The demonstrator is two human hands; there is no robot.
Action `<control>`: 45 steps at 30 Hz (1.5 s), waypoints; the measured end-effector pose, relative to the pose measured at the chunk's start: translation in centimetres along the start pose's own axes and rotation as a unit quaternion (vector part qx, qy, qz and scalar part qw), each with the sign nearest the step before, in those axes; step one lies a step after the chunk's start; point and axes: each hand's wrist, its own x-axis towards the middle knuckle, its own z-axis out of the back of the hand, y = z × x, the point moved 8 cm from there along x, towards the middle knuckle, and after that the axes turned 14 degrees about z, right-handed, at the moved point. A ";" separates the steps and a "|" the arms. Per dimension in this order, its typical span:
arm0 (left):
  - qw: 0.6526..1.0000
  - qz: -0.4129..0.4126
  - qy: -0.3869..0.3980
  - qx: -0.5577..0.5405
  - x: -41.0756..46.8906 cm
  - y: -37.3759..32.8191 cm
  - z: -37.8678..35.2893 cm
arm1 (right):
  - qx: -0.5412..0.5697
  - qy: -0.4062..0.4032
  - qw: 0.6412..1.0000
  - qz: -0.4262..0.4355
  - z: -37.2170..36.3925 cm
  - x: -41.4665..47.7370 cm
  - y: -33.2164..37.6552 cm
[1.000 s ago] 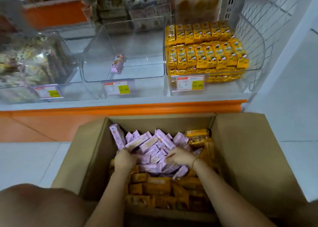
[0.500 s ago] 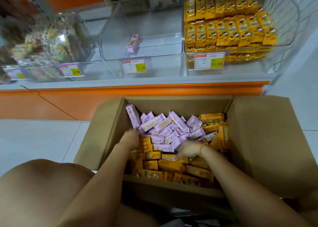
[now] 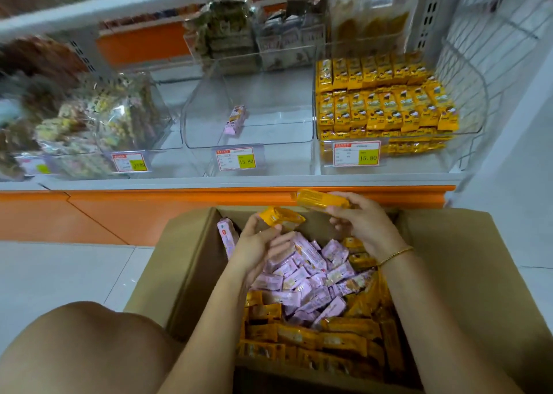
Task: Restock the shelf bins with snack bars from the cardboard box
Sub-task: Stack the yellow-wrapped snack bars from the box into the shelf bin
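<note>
An open cardboard box (image 3: 466,274) on the floor holds several pink snack bars (image 3: 311,277) heaped over yellow snack bars (image 3: 317,338). Above the box's far end, my left hand (image 3: 257,248) holds a yellow bar (image 3: 281,217) between thumb and fingers. My right hand (image 3: 363,224) grips another yellow bar (image 3: 321,199) at the level of the shelf's orange edge. On the shelf, the right clear bin (image 3: 466,130) is packed with rows of yellow bars (image 3: 386,94). The middle clear bin (image 3: 197,118) holds only a pink bar or two (image 3: 235,120).
The left bin (image 3: 161,118) is filled with mixed wrapped snacks. Price tags (image 3: 236,158) hang on the bin fronts. An orange shelf base (image 3: 119,211) runs behind the box. A white wire divider (image 3: 475,61) closes the shelf's right end. My bare knee (image 3: 77,348) is at lower left.
Both hands have come up out of the box, each with a yellow bar, and now sit over its far end. The camera has tilted up toward the shelf.
</note>
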 end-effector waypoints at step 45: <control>0.980 -0.165 0.105 -0.048 -4.7 -7.6 -8.3 | -0.062 -0.007 0.951 0.303 -3.8 -3.1 9.5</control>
